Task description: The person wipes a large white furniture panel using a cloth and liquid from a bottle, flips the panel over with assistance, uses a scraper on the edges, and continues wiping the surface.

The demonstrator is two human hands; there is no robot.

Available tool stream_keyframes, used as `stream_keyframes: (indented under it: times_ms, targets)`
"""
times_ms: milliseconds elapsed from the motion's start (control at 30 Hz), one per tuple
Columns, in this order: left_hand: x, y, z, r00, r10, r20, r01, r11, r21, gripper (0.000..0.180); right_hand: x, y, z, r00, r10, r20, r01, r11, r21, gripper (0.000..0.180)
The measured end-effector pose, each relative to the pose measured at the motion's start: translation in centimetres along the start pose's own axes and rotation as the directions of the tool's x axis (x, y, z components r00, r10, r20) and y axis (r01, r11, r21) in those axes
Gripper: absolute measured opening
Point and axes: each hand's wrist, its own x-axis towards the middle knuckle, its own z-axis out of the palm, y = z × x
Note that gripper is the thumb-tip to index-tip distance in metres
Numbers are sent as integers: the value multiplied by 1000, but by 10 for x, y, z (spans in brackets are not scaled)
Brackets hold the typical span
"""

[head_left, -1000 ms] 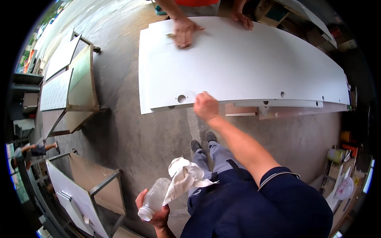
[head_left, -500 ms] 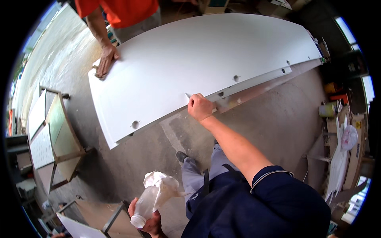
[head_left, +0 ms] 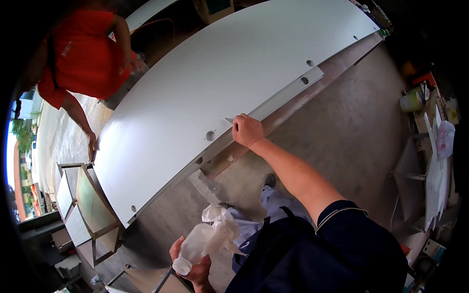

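My right hand (head_left: 247,131) is closed at the near edge of a long white panel (head_left: 195,88), just right of a round hole (head_left: 210,136). A small, thin, pale pointed piece sticks out from its fingertips over the panel; its kind is mostly hidden by the fist. Low in front of my body, my left hand (head_left: 199,271) is wrapped around a clear plastic bottle (head_left: 198,241) with a white cap (head_left: 182,266). A crumpled whitish cloth (head_left: 222,225) hangs against the bottle's far end.
A co-worker in a red shirt (head_left: 83,53) touches the panel's left end. Another board (head_left: 273,124) lies beneath the panel. Metal-framed racks (head_left: 93,210) stand at left. On the right are a yellowish can (head_left: 413,100) and leaning white boards (head_left: 435,171).
My right hand has moved rightward along the panel's edge, past another hole. The view has shifted with me. The co-worker's hand has gone from flat on the panel to its left edge.
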Motion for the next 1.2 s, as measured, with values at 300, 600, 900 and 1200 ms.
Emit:
stream_keyframes:
  times_ms: [300, 600, 900, 1200]
  targets:
    - [27, 50, 123, 962, 103, 254, -111, 994, 15, 75, 76, 123, -74, 988, 130, -89, -135, 990, -52, 5]
    - [87, 94, 272, 929, 174, 325, -168, 985, -48, 64, 159, 260, -167, 988, 77, -136, -96, 986, -138, 5]
    - [132, 162, 414, 824, 226, 519, -200, 974, -107, 70, 182, 310, -212, 996, -49, -78, 49, 999, 5, 9]
    - [146, 246, 565, 791, 277, 546, -253, 960, -121, 65, 271, 468, -312, 976, 84, -203, -89, 996, -19, 9]
